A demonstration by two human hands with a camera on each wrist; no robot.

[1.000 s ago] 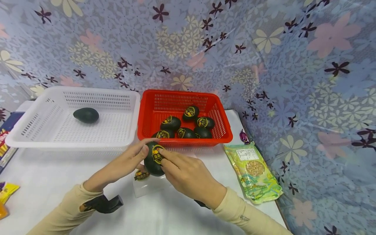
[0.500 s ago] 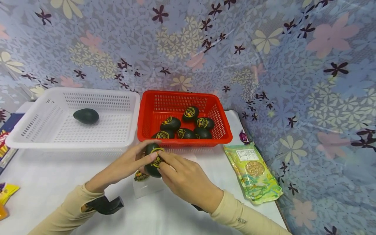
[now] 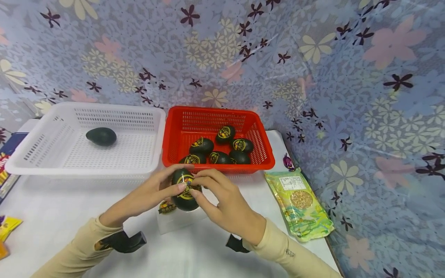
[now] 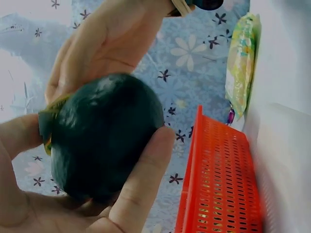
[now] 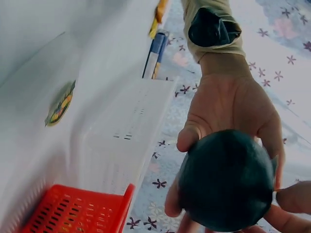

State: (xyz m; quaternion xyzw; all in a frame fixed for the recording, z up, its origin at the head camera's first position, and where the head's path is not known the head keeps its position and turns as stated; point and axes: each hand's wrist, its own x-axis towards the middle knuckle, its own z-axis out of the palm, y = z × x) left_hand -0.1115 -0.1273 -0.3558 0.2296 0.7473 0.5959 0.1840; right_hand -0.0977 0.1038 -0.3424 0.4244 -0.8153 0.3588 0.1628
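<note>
My left hand [image 3: 163,185] grips a dark green egg-shaped object [image 3: 184,193] just above the white table, in front of the red basket [image 3: 215,167]. Thumb and forefinger of my right hand [image 3: 208,189] pinch the edge of its yellow-and-black sticker [image 3: 187,181]. The left wrist view shows the dark object [image 4: 104,136] cupped in my left fingers [image 4: 138,179]. From the right wrist the object [image 5: 226,179] lies in the left palm [image 5: 228,102]. A loose sticker [image 3: 167,207] lies on the table below the hands.
The red basket holds several stickered dark objects [image 3: 219,150]. The white basket [image 3: 83,167] on the left holds one plain dark object [image 3: 101,136]. A green snack bag [image 3: 300,204] lies at the right, near the table edge. Coloured packets [image 3: 7,226] lie far left.
My right fingers went from lying over the sticker to pinching its edge between thumb and forefinger. The object turned slightly in my left hand and stayed in place.
</note>
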